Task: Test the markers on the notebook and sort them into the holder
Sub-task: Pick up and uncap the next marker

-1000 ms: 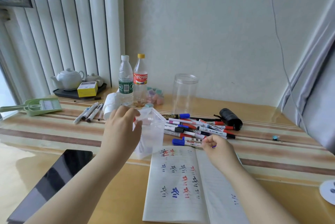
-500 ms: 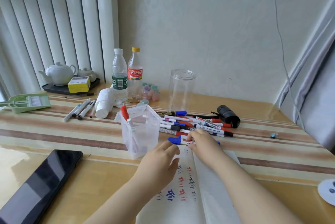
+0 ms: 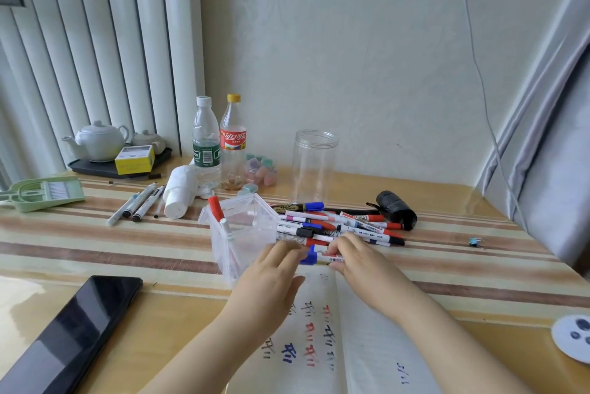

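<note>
- Head view: both hands have come together at the far edge of the open lined notebook (image 3: 322, 339) on the striped bench (image 3: 95, 243). A second ago the left hand (image 3: 271, 278) was up at the clear plastic square holder (image 3: 242, 234); it has since dropped away, and its fingers now reach for the blue cap end of a white blue-capped marker (image 3: 319, 258).
- The right hand (image 3: 357, 261) pinches that marker's barrel; whether the left fingers truly grip the cap I cannot tell.
- The holder now shows a red-capped marker (image 3: 217, 213) standing inside, so one marker looks sorted.
- The loose pile of red, blue and black markers (image 3: 338, 224) lies just beyond the hands, right of the holder.
- Judging by this, the next step is uncapping the blue marker for a test scribble; many remain.
</note>
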Motion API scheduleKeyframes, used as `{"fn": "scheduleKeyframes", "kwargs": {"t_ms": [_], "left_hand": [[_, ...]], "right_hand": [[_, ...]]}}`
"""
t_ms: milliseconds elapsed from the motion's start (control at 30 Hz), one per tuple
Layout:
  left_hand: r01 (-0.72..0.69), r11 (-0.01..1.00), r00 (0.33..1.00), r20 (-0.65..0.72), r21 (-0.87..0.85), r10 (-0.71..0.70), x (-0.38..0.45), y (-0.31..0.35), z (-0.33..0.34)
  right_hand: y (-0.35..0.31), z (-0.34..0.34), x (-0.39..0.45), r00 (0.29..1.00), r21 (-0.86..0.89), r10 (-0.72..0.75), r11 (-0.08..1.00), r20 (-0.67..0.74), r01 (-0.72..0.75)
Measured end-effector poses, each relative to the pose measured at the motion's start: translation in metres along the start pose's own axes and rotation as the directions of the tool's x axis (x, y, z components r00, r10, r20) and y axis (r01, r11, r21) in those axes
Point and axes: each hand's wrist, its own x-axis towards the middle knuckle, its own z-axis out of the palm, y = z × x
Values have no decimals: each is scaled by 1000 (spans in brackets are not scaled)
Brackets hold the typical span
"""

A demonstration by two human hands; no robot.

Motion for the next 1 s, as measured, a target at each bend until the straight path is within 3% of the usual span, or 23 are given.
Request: {"fn": "scheduleKeyframes", "kwargs": {"t_ms": [67,167,233,367,433,667,767,867,1000], "left_hand": [[-54,995,994,103,83,46,4,6,-2],[-8,988,965,259,154,-33,6,15,-1],[-11,988,941,337,152,-41,3,21,2],[-26,993,878,477,112,-31,-14,21,2],[12,998,845,533,66,-46,-20,19,-1],[95,995,799,599,-40,-52,-21,22,-14],[105,993,794,605,-53,-52,-20,25,-17],[101,994,796,603,-43,-55,-18,25,-18],[126,991,810,581,-47,-75,-15,23,-20]], "right_hand": [[-11,-11,-15,996,19,-85,996,-3,85],[-24,-20,-30,989,-17,-145,989,5,145],[-30,-18,-35,989,-83,-128,988,70,133],[-36,0,-45,965,-279,-204,929,166,244],[-42,2,-48,960,-273,-200,929,196,249],[-49,2,-45,963,-185,-206,954,175,237],[-48,-1,-43,966,-272,-203,931,163,241],[-48,2,-48,969,-363,-240,899,61,245],[-48,4,-44,938,-422,-347,850,3,315]]}}
